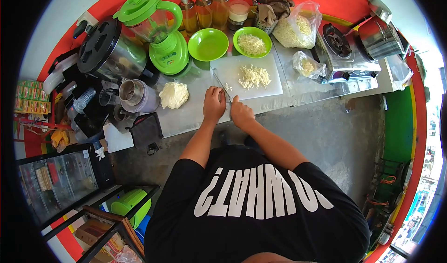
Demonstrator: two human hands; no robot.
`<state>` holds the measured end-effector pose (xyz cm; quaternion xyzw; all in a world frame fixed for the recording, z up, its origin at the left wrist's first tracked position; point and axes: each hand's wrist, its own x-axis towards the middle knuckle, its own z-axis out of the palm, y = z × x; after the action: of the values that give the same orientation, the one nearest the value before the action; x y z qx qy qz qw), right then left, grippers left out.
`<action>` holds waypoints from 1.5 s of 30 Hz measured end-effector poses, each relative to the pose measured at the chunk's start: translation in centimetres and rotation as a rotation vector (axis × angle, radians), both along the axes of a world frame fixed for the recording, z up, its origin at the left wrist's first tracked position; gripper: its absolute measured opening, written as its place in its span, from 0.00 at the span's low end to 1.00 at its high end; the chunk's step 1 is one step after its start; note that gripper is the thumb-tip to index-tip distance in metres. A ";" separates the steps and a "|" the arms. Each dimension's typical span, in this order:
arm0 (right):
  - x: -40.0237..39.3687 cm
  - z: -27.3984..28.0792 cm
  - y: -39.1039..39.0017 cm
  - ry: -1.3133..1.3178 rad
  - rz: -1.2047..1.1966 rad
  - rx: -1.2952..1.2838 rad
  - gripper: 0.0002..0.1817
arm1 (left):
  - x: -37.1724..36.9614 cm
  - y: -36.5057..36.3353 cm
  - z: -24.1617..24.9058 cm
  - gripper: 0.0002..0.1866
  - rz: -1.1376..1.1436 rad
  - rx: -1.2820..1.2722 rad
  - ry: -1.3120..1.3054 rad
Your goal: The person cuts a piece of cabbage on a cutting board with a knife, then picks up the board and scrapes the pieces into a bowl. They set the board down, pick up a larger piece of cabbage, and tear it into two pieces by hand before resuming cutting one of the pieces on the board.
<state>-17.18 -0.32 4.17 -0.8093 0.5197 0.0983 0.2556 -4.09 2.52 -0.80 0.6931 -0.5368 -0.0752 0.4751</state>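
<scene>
My right hand [243, 113] is closed around the handle end of a knife [222, 84], just past the near edge of a white cutting board [271, 91]. The blade points away to the left across the board's left part. Beside it, my left hand [214, 104] has its fingers curled at the board's near left corner; what they grip, if anything, is hidden. A few small pale bits lie next to the blade. To the right on the board sits a pile of chopped pale shreds [254, 77].
Behind the board stand a green bowl [208, 44] and a green plate [253, 34] with shreds. Left are a pale lump [174, 95] and a green blender [168, 53]. Bags of pale food [298, 30] and a gas stove [349, 60] stand right.
</scene>
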 end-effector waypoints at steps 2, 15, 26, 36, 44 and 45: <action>-0.7 -0.2 -0.3 0.014 0.035 -0.035 0.13 | -0.1 0.0 0.5 0.05 0.001 0.043 0.003; -11.0 2.2 -2.8 -0.085 -0.105 0.019 0.20 | 0.5 0.7 0.8 0.08 -0.101 0.067 -0.027; -8.7 3.7 -1.1 -0.152 0.023 0.012 0.19 | 0.4 1.2 0.0 0.18 -0.188 0.055 -0.192; -5.0 4.6 0.0 -0.032 0.030 -0.056 0.18 | 0.8 3.7 1.6 0.30 -0.242 0.261 -0.442; -4.1 0.1 0.5 0.025 0.005 -0.012 0.17 | 0.6 3.9 1.2 0.30 -0.230 0.214 -0.418; -3.6 0.2 0.2 0.009 0.007 -0.030 0.15 | 0.6 3.9 1.1 0.30 -0.230 0.213 -0.418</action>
<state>-20.80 -0.16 4.40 -0.8145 0.5192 0.0950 0.2409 -3.51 6.47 0.34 0.6740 -0.6878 -0.0398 0.2665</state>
